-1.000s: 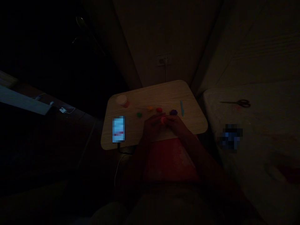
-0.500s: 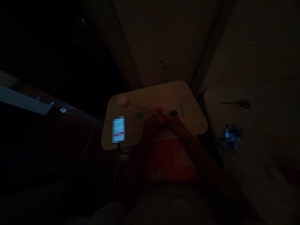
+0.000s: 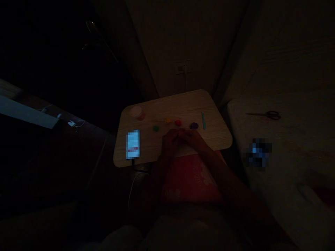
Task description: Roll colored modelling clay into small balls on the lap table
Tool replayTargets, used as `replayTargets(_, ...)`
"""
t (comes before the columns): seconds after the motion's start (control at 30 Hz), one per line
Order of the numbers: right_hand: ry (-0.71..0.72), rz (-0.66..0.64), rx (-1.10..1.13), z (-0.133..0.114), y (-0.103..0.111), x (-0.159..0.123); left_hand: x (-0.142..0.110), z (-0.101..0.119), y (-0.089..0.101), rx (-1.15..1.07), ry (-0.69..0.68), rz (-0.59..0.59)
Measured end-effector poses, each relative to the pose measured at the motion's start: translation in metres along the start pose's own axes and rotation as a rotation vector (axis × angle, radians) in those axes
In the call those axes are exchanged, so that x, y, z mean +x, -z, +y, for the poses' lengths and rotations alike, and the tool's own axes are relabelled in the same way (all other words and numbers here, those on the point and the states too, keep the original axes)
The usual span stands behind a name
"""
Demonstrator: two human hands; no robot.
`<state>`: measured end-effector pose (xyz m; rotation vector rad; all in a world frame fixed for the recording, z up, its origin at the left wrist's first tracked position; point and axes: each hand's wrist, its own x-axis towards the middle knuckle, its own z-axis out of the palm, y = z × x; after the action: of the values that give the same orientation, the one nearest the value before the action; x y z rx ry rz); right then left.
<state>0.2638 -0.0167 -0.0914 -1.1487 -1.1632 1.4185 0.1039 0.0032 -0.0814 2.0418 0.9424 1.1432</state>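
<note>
In the dim light, my left hand [image 3: 170,138] and my right hand [image 3: 191,137] meet over the near side of a small wooden table [image 3: 146,150]. Their fingers are closed together around a pink lump of modelling clay, which they now almost wholly cover. Just beyond the fingertips lie a red clay lump [image 3: 178,123] and an orange one [image 3: 168,120]. A green lump [image 3: 156,128] sits left of my left hand. To the right of my hands are a purple lump [image 3: 194,126] and a thin teal stick-like tool [image 3: 203,121].
A lidded tub [image 3: 137,113] stands at the table's back left. A lit phone [image 3: 132,144] with a cable lies at the front left. On the pale surface to the right are scissors [image 3: 267,115] and a blurred-out object [image 3: 258,153]. A wall socket [image 3: 184,67] is behind the table.
The pink lump showed between my fingers before; now my hands have closed over it and mostly hide it. The things on the table have stayed put.
</note>
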Motion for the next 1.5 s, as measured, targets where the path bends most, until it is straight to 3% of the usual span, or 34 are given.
replayTargets(0.3, 0.060, -0.006, -0.042, 0.007, 0.004, 0.004, 0.002, 0.002, -0.001, -0.023, -0.030, 0.012)
replayTargets(0.57, 0.006, 0.010, 0.164, 0.008, 0.000, 0.004, 0.004, 0.010, 0.000, -0.107, -0.042, 0.009)
replayTargets(0.83, 0.023, 0.049, 0.143, 0.004, 0.000, 0.001, 0.003, 0.006, 0.003, -0.196, -0.036, -0.018)
replayTargets(1.07, 0.086, -0.004, 0.087, -0.002, 0.002, 0.004, 0.005, -0.001, 0.007, -0.301, 0.018, -0.037)
replayTargets(1.27, 0.060, -0.201, 0.188, -0.007, 0.011, 0.012, 0.004, -0.003, 0.008, -0.340, 0.084, -0.026)
replayTargets(1.5, 0.011, -0.158, 0.062, -0.014, 0.009, 0.010, 0.003, 0.002, 0.010, -0.275, 0.126, 0.012)
